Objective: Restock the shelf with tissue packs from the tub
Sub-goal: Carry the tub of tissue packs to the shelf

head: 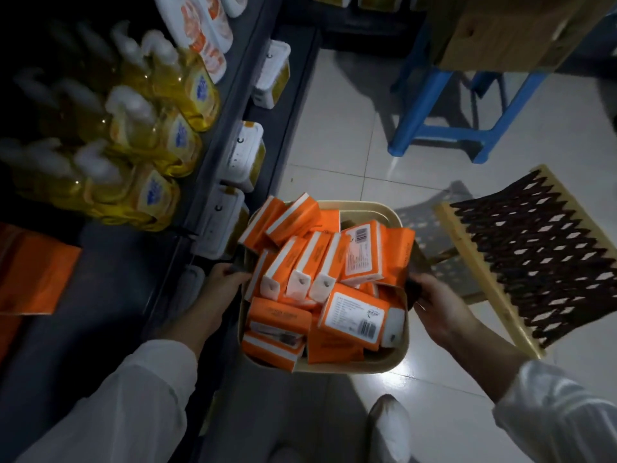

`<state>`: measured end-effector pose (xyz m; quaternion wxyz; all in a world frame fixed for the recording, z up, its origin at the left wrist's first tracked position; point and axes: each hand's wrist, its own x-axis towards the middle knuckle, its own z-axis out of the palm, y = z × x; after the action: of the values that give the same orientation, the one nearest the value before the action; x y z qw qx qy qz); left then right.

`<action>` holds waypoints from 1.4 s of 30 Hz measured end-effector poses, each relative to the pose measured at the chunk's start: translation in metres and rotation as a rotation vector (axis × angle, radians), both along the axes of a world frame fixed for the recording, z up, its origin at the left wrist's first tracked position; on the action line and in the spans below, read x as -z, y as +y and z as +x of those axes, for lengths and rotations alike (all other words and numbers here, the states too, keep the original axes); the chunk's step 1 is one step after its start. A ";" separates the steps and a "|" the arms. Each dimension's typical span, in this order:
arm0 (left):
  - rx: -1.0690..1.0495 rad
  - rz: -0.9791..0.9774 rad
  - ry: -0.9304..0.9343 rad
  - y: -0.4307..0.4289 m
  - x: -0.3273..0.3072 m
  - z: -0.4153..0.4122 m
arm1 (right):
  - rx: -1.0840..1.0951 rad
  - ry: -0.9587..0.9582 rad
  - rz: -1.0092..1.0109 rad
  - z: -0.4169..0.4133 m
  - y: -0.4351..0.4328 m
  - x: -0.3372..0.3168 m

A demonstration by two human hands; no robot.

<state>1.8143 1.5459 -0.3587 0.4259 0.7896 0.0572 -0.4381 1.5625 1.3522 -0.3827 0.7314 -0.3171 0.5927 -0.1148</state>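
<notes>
White sleeves (pixel 140 406) framed the bottom of the view, and below them a white shoe (pixel 390 426) stood on the pale tiled floor (pixel 334 128). Both hands held the beige tub (pixel 367 365) over that floor, right beside the dark shelf (pixel 213 135). At the tub's left side the left hand (pixel 227 282) had its fingers (pixel 233 270) curled round a dark handle (pixel 237 262), and at the right side the right hand (pixel 437 305) had its fingers (pixel 421 286) wrapped round the matching handle (pixel 413 290). Orange tissue packs (pixel 354 315) filled the tub in a loose heap, some flat with their white barcode labels up, some on end showing white ends, and two leaned over the far left rim. On the shelf to the left stood rows of yellow pump bottles (pixel 160 135) with white tops, blurred, and nearer the camera lay an orange pack (pixel 33 272) like those in the tub, though too blurred to tell for certain. White-and-yellow items (pixel 247 155) lined the lower ledge along the shelf's edge. To the right of the tub a woven stool (pixel 534 259) with a pale wooden frame was tilted toward the camera, and farther back a blue stool (pixel 434 105) carried a cardboard box (pixel 517 28).
</notes>
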 end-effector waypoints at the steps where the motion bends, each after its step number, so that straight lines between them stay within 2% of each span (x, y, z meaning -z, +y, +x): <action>1: -0.006 -0.005 0.007 -0.001 0.009 0.005 | 0.003 0.003 0.004 0.001 0.000 0.005; 8: 0.049 0.020 -0.020 -0.019 0.059 0.029 | 0.021 0.045 0.006 0.003 -0.005 0.035; 13: -0.015 0.032 -0.096 -0.028 0.080 0.036 | 0.018 0.083 -0.023 0.002 -0.015 0.041; 15: 0.032 0.066 -0.158 -0.029 0.080 0.036 | 0.007 0.079 -0.011 0.004 -0.016 0.040; 20: 0.193 0.159 -0.236 -0.021 0.058 0.044 | -0.033 0.216 -0.038 0.006 -0.009 0.024; 24: 0.375 0.219 -0.335 -0.007 0.018 0.027 | -0.218 0.353 -0.118 0.000 0.005 -0.004; 30: 0.822 0.603 -0.582 0.039 -0.082 -0.015 | -0.794 0.476 -0.356 0.003 0.026 -0.101; 32: 0.852 0.599 -0.597 0.049 -0.120 -0.029 | -0.919 0.482 -0.407 0.009 0.030 -0.143; 36: 0.830 0.616 -0.597 0.067 -0.194 -0.046 | -1.007 0.515 -0.542 0.013 0.033 -0.220; 42: 0.756 0.533 -0.654 0.093 -0.291 -0.055 | -1.179 0.568 -0.700 0.013 0.043 -0.323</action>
<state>1.7593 1.6385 -0.0682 0.0208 0.9299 -0.2561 -0.2632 1.5752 1.3950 -0.0601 0.3462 -0.8148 0.4193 0.2011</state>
